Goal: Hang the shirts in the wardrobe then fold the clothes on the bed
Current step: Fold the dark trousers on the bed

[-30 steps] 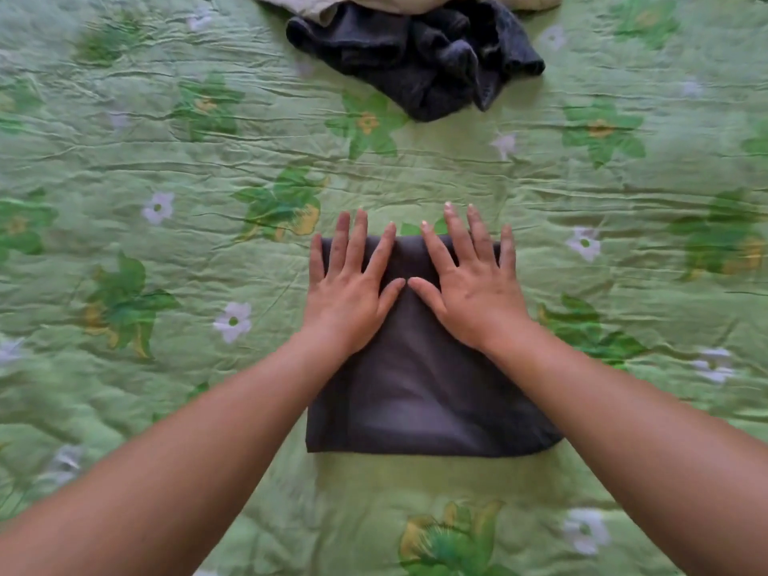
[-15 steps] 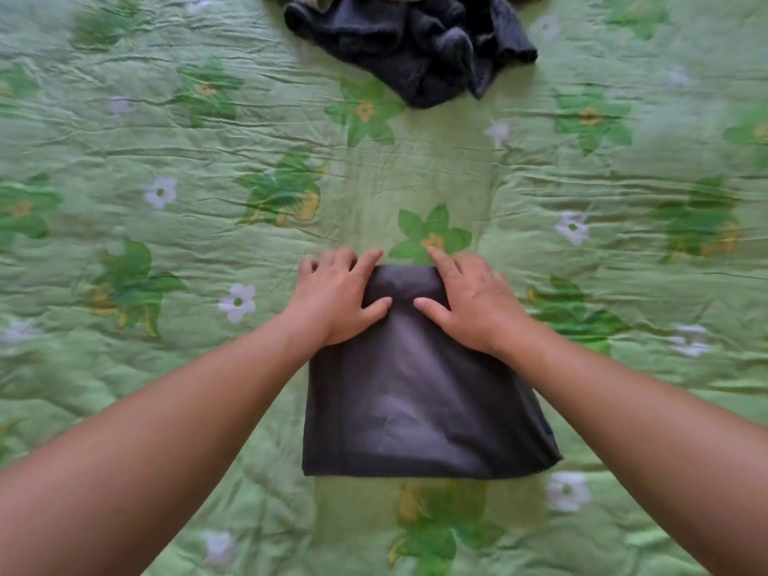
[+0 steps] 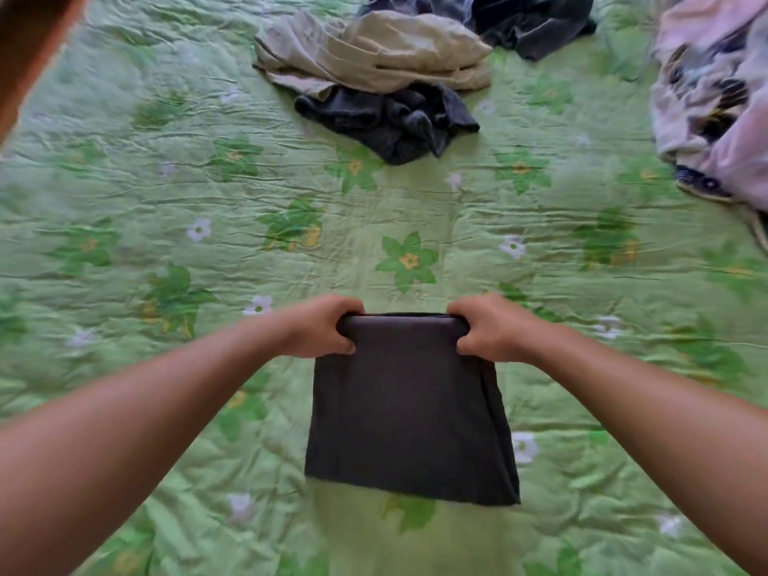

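Note:
A folded dark grey garment (image 3: 409, 409) lies on the green flowered bedspread (image 3: 166, 243) right in front of me. My left hand (image 3: 320, 326) grips its far left corner, fingers curled under the edge. My right hand (image 3: 490, 328) grips the far right corner the same way. The far edge is raised off the bed between both hands, while the near edge rests on the spread.
A crumpled beige garment (image 3: 374, 52) lies at the far middle, with a crumpled dark grey one (image 3: 390, 118) in front of it and another dark piece (image 3: 532, 22) behind. A pale patterned cloth (image 3: 715, 89) sits at the far right.
Both hands went from pressing flat on the garment's far part to curling round its far corners. They drew back toward me and lifted that edge. My view tilted up, showing more clothes.

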A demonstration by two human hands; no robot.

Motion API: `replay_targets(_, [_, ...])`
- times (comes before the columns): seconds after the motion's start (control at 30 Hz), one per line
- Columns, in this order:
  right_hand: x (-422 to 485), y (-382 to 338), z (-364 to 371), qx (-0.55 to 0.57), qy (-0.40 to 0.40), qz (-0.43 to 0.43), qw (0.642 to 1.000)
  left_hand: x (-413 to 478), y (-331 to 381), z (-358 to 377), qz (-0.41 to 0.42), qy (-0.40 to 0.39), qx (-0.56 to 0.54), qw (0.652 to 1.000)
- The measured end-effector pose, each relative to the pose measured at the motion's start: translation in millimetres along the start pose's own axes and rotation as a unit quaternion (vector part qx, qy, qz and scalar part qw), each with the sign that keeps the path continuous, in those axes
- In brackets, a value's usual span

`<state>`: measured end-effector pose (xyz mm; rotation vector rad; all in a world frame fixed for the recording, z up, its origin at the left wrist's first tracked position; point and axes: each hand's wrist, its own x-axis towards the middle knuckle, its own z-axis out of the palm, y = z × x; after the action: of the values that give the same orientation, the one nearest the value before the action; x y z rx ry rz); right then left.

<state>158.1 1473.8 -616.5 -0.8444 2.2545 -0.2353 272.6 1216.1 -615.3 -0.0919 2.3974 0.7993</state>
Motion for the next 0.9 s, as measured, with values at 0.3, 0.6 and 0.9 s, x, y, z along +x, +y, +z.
replay_targets(0.3, [-51.3,-41.3,-64.6,-0.110,0.227,-0.095,0.963,-66.4,34.7,-29.2,0.139,0.350,0.121,0.918])
replay_targets(0.6, [-78.2,-16.0,170.4,-0.090,0.020,0.020,0.996,-94.4,-34.8,177.6,0.036,0.212,0.134,0.968])
replay_targets(0.9, [19.4,1.4,176.2,-0.165,0.228,-0.011,0.959,9.2,-40.1,189.1,-0.067,0.315,0.176,0.930])
